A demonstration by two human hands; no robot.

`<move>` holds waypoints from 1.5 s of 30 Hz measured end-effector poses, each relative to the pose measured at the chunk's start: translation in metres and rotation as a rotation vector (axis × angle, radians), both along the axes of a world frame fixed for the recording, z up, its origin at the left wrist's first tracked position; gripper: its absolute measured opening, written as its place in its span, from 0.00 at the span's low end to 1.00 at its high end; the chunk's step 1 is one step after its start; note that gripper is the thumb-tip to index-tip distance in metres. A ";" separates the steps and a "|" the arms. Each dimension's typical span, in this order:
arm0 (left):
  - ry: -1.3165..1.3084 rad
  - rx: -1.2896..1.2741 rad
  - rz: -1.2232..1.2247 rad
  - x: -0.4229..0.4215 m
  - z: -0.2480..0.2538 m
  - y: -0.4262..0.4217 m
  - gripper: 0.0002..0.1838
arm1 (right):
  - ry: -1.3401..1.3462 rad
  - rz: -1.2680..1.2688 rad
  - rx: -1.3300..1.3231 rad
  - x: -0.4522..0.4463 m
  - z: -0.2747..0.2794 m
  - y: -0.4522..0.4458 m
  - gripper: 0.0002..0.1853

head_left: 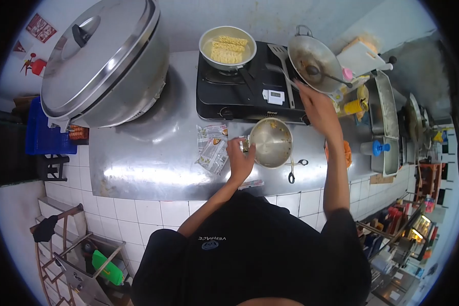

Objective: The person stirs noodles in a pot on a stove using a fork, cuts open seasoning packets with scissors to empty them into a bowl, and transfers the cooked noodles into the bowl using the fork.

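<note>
My left hand point(241, 159) is closed at the left side of a metal bowl point(272, 158), with the thumb at its rim. A small shiny piece shows between thumb and fingers; I cannot make out what it is. Orange and green bits cling inside the bowl. Over the stove's right front, my right hand point(319, 113) grips a slim metal utensil point(283, 73), its exact kind unclear. Beneath that utensil, a slotted spatula point(289, 94) lies across the black gas stove point(214, 97). On the left burner, a pan point(204, 49) contains blocks of noodles point(227, 51).
A wok point(319, 53) with a ladle point(313, 70) sits at the stove's right. A white digital timer point(274, 96) lies on the stove. Scissors point(292, 176) and torn sachets point(212, 153) flank the bowl. A large lidded pot point(132, 97) occupies the left.
</note>
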State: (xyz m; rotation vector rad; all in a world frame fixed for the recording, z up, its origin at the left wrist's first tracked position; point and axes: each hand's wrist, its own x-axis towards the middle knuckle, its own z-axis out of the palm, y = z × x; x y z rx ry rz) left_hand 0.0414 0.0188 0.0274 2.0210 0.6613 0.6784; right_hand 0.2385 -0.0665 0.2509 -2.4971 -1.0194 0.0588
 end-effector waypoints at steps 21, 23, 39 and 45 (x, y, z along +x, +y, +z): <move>-0.358 -1.562 0.004 0.152 0.089 0.083 0.11 | -0.194 0.192 -0.756 0.143 -0.029 0.248 0.13; -0.454 -1.610 0.040 0.153 0.091 0.079 0.10 | -0.208 0.216 -0.711 0.138 0.001 0.248 0.13; -0.571 -1.720 0.094 0.148 0.085 0.068 0.07 | -0.280 0.159 -0.718 0.111 -0.029 0.250 0.14; -0.551 -1.705 0.102 0.147 0.090 0.068 0.07 | -0.257 0.139 -0.747 0.126 -0.016 0.250 0.14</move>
